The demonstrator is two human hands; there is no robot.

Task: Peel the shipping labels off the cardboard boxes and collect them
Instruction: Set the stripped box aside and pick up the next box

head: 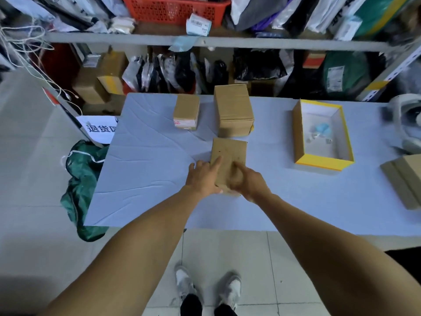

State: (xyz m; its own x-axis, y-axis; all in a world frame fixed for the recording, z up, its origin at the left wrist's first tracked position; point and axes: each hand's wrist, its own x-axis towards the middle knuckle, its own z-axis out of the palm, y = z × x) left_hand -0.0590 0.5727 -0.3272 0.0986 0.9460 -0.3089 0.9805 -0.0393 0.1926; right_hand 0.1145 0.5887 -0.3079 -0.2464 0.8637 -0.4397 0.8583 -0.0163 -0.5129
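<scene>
Shelving (205, 41) crammed with parcels and bags walls off the far side, so I have no room beyond the counter's back edge. On the counter (148, 179), covered in pale sheet, the widest free stretch I see is the left half, running out to its left and near edges; a green bag (79, 179) slumps on the floor against the left edge. Right of centre sits an open yellow-rimmed tray box (298, 133), with scraps I cannot make out inside, and flat cardboard (405, 179) lies at the far right edge. Behind my working spot a tall box (233, 108) stands close, nearly touching the small flat box (230, 153) I am handling, and a smaller box with a label on its near face (185, 112) stands to its left.

The flat box lies near the counter's middle. My left hand (202, 176) rests on its left side, forefinger stretched across the top, thumb at the near edge. My right hand (248, 181) sits curled on its near right part, fingertips bunched against the cardboard; whether they pinch a label I cannot tell.
</scene>
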